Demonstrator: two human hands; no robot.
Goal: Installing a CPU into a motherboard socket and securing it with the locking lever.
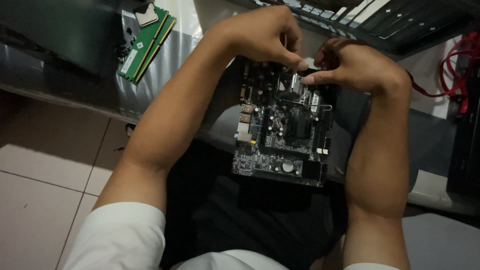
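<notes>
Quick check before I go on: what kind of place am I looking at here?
Probably a computer repair bench: a bare motherboard under both hands, green memory sticks with a processor chip on the table, red cables at right.

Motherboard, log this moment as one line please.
left hand: fingers on socket bracket | right hand: same spot | motherboard: at the table's edge | memory sticks: far left

**Short White Sleeves, Dark Trousers, Bare Hands**

The person wears a white top with short sleeves whose hems end above the elbows, leaving both forearms uncovered. The lap is covered by black trousers or shorts in a plain, soft fabric. The left hand (262, 35) and right hand (357, 65) are bare, without gloves, rings or a watch, and the fingernails are short.
</notes>
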